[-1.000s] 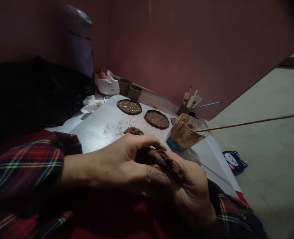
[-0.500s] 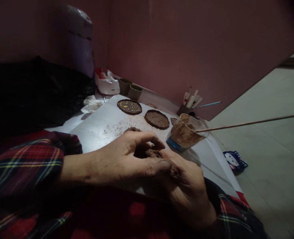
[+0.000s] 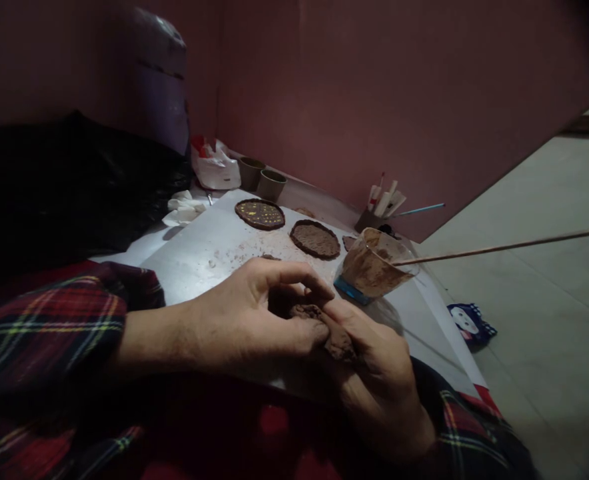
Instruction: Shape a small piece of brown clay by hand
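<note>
My left hand (image 3: pixel 244 320) and my right hand (image 3: pixel 374 370) meet at the near edge of a white board (image 3: pixel 209 240), both closed round a lump of brown clay (image 3: pixel 324 330). The left thumb and fingers curl over the lump from the left. My right hand cups it from below, and most of the clay is hidden between the palms. Beyond them on the board lie two flat brown clay discs, one dotted with yellow (image 3: pixel 259 213), one plain (image 3: pixel 315 239).
A plastic cup (image 3: pixel 372 267) smeared with brown slip holds a long thin stick (image 3: pixel 499 248) that points right. Two dark cups (image 3: pixel 262 180), a white bag (image 3: pixel 214 167), crumpled tissue (image 3: pixel 183 208) and a tool holder (image 3: pixel 380 207) stand by the red wall. A black bag (image 3: pixel 64 187) lies left.
The clay lump has been pressed smaller between my hands. My left fingers have lifted and curled more over it, and now cover the small clay scrap on the board.
</note>
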### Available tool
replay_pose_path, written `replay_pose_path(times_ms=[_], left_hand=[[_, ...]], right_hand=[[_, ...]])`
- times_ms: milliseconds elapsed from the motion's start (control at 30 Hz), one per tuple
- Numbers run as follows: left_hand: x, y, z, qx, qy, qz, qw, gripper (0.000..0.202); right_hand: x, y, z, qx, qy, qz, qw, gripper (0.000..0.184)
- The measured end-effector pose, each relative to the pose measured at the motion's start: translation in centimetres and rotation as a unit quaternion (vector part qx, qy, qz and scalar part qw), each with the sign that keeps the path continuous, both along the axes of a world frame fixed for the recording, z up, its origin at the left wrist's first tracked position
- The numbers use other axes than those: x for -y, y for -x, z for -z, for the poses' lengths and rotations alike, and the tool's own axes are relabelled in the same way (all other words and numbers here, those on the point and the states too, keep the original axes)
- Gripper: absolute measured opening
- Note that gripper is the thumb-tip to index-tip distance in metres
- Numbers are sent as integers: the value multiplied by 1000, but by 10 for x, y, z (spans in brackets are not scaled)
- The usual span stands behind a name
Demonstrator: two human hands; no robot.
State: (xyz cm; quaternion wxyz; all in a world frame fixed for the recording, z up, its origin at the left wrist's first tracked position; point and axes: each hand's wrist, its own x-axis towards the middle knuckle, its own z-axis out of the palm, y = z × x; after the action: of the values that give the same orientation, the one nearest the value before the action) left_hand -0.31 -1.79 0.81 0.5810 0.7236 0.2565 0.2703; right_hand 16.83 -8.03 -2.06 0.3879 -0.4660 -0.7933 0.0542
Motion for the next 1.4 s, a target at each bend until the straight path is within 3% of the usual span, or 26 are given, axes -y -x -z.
replay_pose_path(times_ms=[767, 1000, 1400], left_hand=[[2, -3, -2, -19, -29, -42, 999, 34], [-6, 2, 5, 15, -11, 27, 999, 39], [-9, 3, 7, 41, 25, 57, 997, 38]], right_hand=[[-2, -1, 0, 21, -45, -44, 998, 38], [0, -1, 2, -50, 25, -27, 998, 39], [0, -4, 7, -115, 105, 2, 988, 43]])
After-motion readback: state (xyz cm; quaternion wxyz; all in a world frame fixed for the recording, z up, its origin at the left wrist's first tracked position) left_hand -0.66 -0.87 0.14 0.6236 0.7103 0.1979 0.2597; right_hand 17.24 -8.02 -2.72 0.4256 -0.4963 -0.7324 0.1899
